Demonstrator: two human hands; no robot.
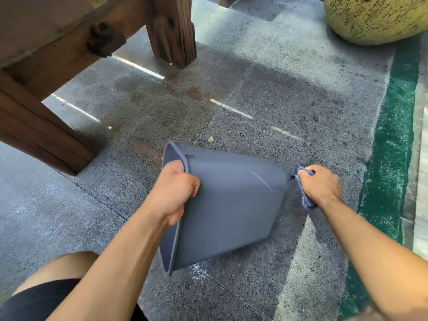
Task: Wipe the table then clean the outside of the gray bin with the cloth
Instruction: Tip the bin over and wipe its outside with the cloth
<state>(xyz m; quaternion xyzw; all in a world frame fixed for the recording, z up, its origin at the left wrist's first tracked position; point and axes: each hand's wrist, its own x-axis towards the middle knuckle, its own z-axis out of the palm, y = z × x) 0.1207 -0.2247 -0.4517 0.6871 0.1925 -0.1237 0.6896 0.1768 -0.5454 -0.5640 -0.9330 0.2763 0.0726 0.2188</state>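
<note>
The gray bin lies tipped on its side over the stone floor, its open mouth facing left and its base to the right. My left hand grips the bin's rim, thumb over the edge. My right hand holds a crumpled blue-gray cloth right beside the bin's base; whether the cloth touches the base is unclear. The wooden table stands at the upper left, showing only its underside and legs.
A thick table leg and a heavy wooden base stand left and ahead. A large speckled yellow pot sits at the top right. A green painted strip runs along the right. My knee is at the bottom left.
</note>
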